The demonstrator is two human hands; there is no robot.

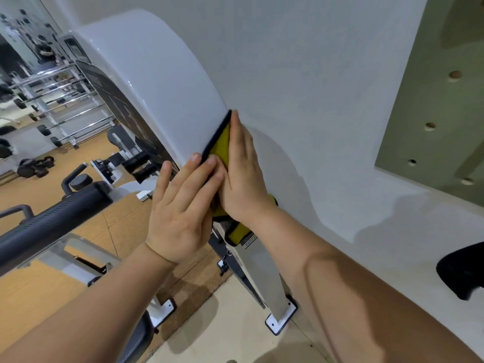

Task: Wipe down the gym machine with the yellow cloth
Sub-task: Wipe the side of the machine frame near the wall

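The gym machine's curved white housing (162, 82) fills the upper middle of the head view. The yellow cloth (219, 142), dark along its edge, lies flat against the housing's rear edge close to the wall. My right hand (242, 174) presses it there with straight fingers. My left hand (180, 208) rests beside it, fingertips touching the cloth's lower edge. More yellow cloth hangs out below my palms. Most of the cloth is hidden under both hands.
A white wall (327, 87) stands directly behind the machine, with a green pegboard panel (432, 113) at right. A black padded bar (52, 221) juts in at left. The machine's bolted foot (280, 319) sits on the floor. Barbell racks (62, 100) stand at far left.
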